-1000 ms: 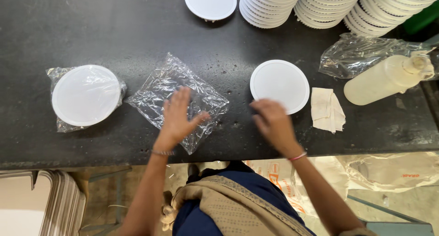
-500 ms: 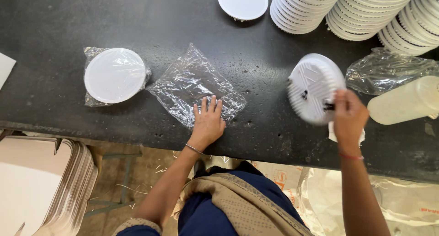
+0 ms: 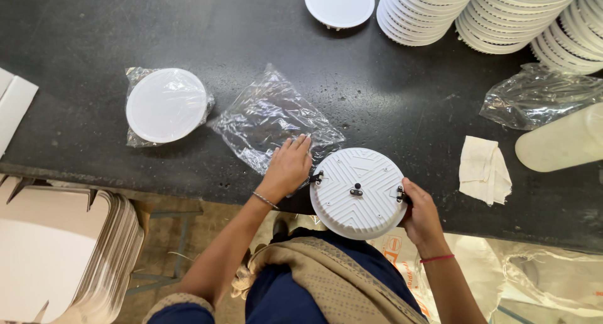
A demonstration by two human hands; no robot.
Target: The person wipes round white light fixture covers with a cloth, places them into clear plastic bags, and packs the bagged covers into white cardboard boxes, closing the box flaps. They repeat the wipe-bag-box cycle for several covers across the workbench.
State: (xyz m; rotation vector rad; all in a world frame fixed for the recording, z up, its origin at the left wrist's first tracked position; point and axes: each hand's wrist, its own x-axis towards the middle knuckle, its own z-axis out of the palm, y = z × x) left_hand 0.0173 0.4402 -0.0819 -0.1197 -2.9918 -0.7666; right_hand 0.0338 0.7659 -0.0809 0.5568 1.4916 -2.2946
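Down at the table's near edge, the left hand [image 3: 290, 166] lies palm-down, fingers together and flat, pressing the crumpled clear plastic bag [image 3: 271, 120]. Just beside it, the right hand [image 3: 419, 212] grips the rim of a round white ribbed lamp housing [image 3: 358, 192], back upward, fingers clamped on its side clip. Both rest over the dark stone worktop [image 3: 389, 104], with flat white cardboard sheets [image 3: 56, 248] stacked below.
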